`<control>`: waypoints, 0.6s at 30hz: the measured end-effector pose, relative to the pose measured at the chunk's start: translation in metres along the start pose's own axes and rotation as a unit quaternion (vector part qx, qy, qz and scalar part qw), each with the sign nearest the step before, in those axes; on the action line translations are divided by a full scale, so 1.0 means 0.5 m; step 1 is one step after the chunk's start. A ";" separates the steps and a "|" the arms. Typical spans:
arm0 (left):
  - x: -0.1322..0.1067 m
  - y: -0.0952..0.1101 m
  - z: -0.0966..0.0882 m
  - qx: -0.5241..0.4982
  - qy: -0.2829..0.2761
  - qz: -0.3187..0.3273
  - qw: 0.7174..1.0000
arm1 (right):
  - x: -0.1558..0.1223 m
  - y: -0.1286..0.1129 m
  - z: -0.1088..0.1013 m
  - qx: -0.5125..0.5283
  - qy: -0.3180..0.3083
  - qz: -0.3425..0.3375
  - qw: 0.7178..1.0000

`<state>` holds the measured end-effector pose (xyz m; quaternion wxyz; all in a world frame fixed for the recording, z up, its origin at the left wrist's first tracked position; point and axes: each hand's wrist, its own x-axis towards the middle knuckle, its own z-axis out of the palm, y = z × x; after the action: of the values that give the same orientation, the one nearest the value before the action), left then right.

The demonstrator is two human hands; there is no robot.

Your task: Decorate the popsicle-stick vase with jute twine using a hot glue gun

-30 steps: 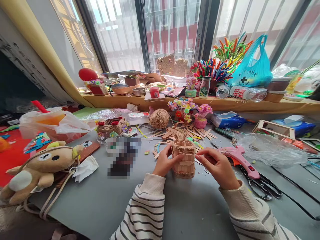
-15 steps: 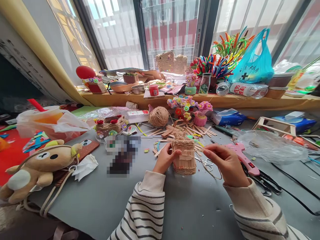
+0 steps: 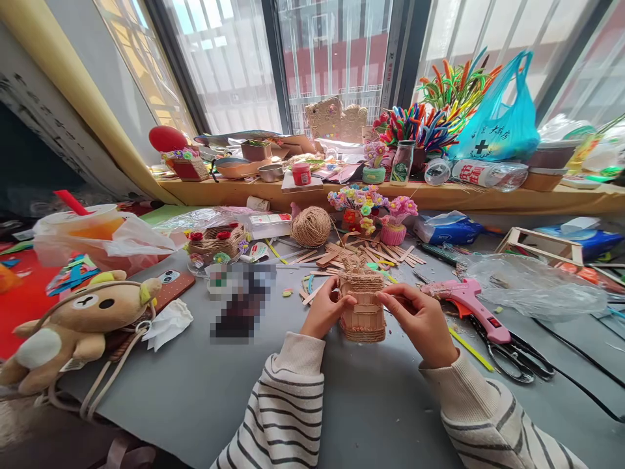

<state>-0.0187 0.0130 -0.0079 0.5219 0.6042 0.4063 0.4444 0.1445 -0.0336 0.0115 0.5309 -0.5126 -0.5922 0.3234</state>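
Note:
My left hand (image 3: pixel 323 307) grips the left side of a small craft-stick pot (image 3: pixel 365 311), its thumb on the front. Bands of twine wrap the pot's top and bottom, with bare wooden sticks between and a short horizontal stick across the front. My right hand (image 3: pixel 420 319) is closed in a pinch at the pot's right edge, where the twine runs; the strand in its fingers is mostly hidden. Behind the pot sits a ball of twine (image 3: pixel 311 226), near a fan of loose craft sticks (image 3: pixel 390 253).
On the right lie a pink glue gun (image 3: pixel 481 309), black scissors (image 3: pixel 517 358) and a clear plastic bag (image 3: pixel 532 286). To the left are a plush bear (image 3: pixel 83 326), a crumpled tissue (image 3: pixel 168 324) and a bagged drink (image 3: pixel 102 231). Pipe-cleaner flowers (image 3: pixel 359 202) stand at the back.
My right hand has moved left from beside the pot to its right edge. A yellow-green strip and more of the black scissors now show. My left hand keeps its hold.

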 end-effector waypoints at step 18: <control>-0.010 0.009 0.004 -0.008 -0.008 0.020 1.000 | -0.010 0.000 0.008 -0.067 0.008 -0.043 0.997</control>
<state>-0.0179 0.0070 -0.0042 0.5213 0.6109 0.3867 0.4533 0.1404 -0.0376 0.0090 0.5130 -0.5239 -0.6300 0.2558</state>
